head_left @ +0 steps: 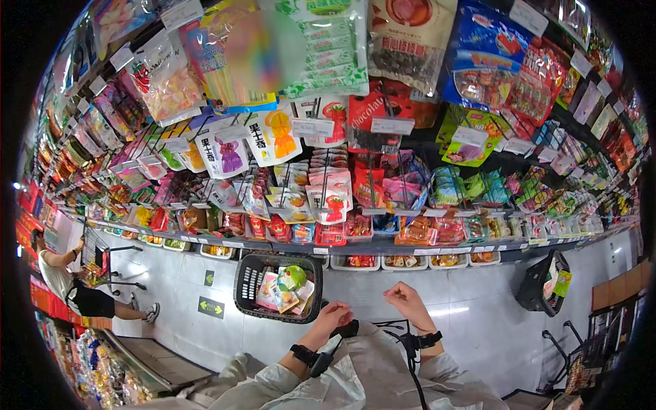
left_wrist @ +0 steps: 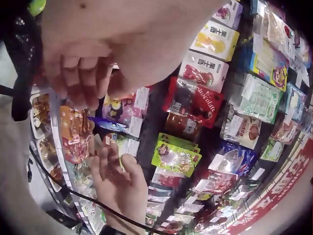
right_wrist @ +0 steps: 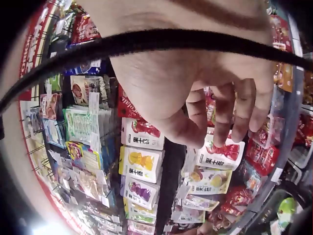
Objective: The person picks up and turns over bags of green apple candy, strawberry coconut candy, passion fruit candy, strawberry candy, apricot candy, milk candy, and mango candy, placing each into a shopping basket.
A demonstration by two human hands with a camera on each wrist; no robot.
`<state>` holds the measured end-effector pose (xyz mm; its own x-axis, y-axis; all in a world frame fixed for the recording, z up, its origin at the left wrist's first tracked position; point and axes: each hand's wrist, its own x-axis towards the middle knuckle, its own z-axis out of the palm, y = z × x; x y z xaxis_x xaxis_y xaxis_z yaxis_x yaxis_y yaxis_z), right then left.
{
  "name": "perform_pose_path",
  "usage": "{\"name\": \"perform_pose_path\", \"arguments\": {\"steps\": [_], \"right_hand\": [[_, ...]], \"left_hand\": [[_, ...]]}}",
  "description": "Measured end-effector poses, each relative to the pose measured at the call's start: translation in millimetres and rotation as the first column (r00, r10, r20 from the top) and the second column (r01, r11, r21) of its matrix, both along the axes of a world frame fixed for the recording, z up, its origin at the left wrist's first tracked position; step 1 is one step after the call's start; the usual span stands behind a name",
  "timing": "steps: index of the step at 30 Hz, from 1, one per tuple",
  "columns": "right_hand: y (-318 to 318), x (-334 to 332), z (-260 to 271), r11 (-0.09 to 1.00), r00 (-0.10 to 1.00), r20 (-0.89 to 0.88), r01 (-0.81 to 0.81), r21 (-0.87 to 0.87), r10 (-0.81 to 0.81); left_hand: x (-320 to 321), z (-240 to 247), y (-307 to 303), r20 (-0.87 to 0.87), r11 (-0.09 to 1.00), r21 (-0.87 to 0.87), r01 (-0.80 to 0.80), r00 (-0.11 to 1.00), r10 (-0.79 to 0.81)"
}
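My left hand [head_left: 333,317] is held in front of my body with its fingers loosely curled and nothing in them. Level with it, a short way to the right, my right hand [head_left: 410,305] also hangs loosely bent and holds nothing. Beside the left hand, on the floor, stands a black shopping basket [head_left: 240,301] with a green-topped pack [head_left: 292,277] and several pale snack pouches [head_left: 268,292] inside. Ahead are hanging candy pouches; in the right wrist view a white pouch with a red fruit [right_wrist: 222,155] shows just beyond the fingertips, and red chocolate bags [left_wrist: 195,100] appear in the left wrist view.
The shelf rack [head_left: 383,254] curves across in front, with trays of packets [head_left: 360,262] along its foot. Another black basket [head_left: 536,290] is at the right. At the left a person [head_left: 65,273] is beside a shopping cart [head_left: 96,256]. A dark cable [head_left: 417,369] hangs from my right wrist.
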<state>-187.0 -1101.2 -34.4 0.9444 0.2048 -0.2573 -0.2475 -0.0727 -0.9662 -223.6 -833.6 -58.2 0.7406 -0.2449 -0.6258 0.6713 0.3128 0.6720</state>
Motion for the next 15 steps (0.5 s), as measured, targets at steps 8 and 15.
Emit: {"name": "perform_pose_path", "arguments": {"steps": [8,15], "right_hand": [[16.6,71.7,30.8,0.991,0.976,0.173,0.131,0.021,-0.133],[64.3,150.0,140.4,0.999,0.932,0.359,0.042,0.027,-0.049]], "left_hand": [[85.0,9.6,47.2,0.166,1.0,-0.007,-0.016,0.986,0.017],[158.7,67.6,97.8,0.475,0.997,0.001,-0.081,0.877,0.071]]}}
